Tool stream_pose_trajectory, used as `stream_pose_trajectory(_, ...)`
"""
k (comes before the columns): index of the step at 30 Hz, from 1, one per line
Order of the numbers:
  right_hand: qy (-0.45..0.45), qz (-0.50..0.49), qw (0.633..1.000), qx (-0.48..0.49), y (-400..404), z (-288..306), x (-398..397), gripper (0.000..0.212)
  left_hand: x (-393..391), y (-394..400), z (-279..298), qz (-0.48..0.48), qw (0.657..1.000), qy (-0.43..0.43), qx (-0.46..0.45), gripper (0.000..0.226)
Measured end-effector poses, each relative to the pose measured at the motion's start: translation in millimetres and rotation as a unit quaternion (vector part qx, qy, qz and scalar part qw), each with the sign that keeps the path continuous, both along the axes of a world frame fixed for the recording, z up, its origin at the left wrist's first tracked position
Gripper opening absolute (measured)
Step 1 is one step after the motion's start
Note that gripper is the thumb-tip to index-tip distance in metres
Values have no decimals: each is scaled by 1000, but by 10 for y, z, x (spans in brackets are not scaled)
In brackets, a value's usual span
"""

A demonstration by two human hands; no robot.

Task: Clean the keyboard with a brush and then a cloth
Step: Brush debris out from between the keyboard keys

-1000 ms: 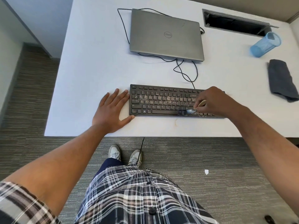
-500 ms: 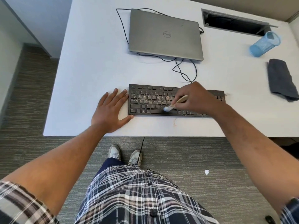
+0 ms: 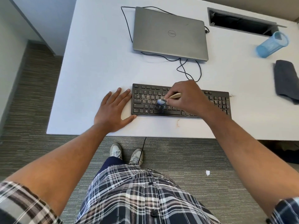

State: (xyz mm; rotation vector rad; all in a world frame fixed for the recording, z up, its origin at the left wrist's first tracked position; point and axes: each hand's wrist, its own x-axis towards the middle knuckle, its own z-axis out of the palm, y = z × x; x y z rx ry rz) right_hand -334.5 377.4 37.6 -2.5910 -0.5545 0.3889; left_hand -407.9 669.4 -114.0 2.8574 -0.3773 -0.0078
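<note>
Dell logo on closed laptop [image 3: 171,33] lid, beyond the brush grip; keyboard [image 3: 218,101] key legends unreadable.

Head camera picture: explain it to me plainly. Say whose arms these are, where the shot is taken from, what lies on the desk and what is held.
No machine here: a person wears a camera on the head, looking down at their own arms. The left hand lies flat on the white desk against the end of the dusty black keyboard. The right hand grips a small brush, bristles on the keys. Farther back lie a closed laptop, a blue cup and a folded grey cloth.
</note>
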Motion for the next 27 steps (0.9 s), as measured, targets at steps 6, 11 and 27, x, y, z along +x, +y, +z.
stream_pose_trajectory(6,11,-87,996,29,-45,-226,-204,5,2,-5,7,-1,1000,-1,0,89)
stream_pose_trajectory(11,-41,-186,976,103,-69,-240,-279,5,4,-1,11,-1,1000,3,6,90)
stream_pose_trajectory(27,-156,-247,949,116,241,-616,-809,5,0,3,18,-2,1000,7,8,89)
